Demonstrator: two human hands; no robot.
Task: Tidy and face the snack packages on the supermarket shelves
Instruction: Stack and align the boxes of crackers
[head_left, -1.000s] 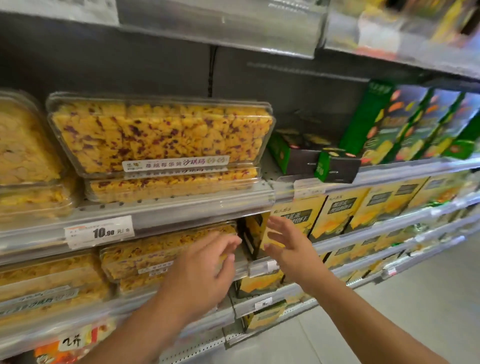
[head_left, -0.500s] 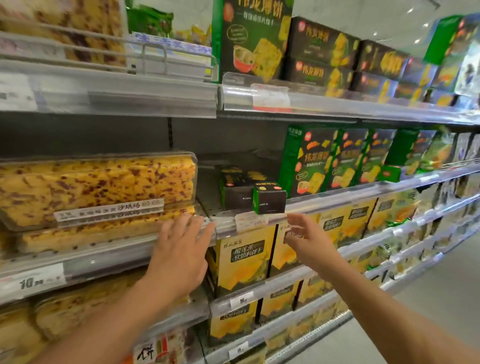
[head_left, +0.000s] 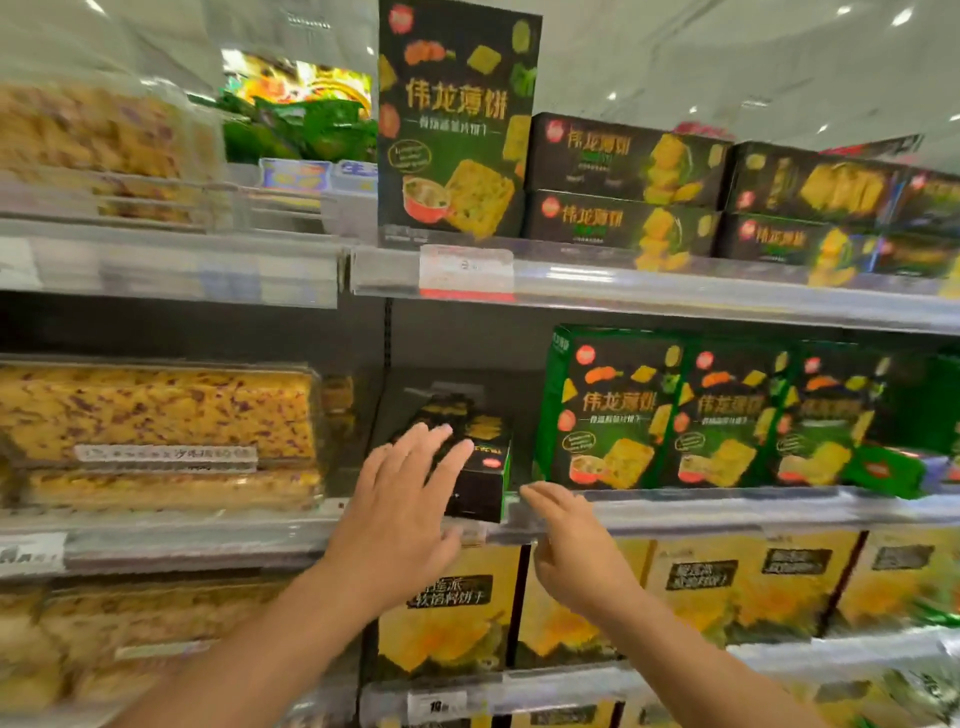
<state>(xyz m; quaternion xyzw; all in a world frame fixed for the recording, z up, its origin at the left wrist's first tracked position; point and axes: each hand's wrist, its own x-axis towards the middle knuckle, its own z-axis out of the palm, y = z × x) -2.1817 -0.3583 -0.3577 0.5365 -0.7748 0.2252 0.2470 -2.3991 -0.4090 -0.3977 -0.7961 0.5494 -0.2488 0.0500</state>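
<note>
A dark snack box (head_left: 475, 470) is seen lying flat on the middle shelf (head_left: 727, 512) at the centre of the frame, its short end turned toward the shelf edge. The left hand (head_left: 400, 512) is raised in front of this box with its fingers (head_left: 436, 441) straight and spread, their tips overlapping the box's top and left side; whether contact is made cannot be told through the blur. The right hand (head_left: 576, 551) is held just right of the box, at the shelf's front rail, with its fingers loosely extended and nothing held in its grip.

To the right on the same shelf, a row of green upright boxes (head_left: 711, 415) is stood facing forward, and a further green box (head_left: 893, 470) is laid tilted at the row's right end. At left of the frame, clear trays of yellow puffed snack (head_left: 156, 415) are stacked in two layers.

On the upper shelf (head_left: 675, 291), one tall dark box (head_left: 452, 124) is stood upright, and beside it to the right dark boxes lying flat (head_left: 623, 182) are piled in twos. Green bags (head_left: 301, 130) are seen behind, at upper left. On the lower shelf, yellow boxes (head_left: 727, 587) are ranged along the bottom of the frame.
</note>
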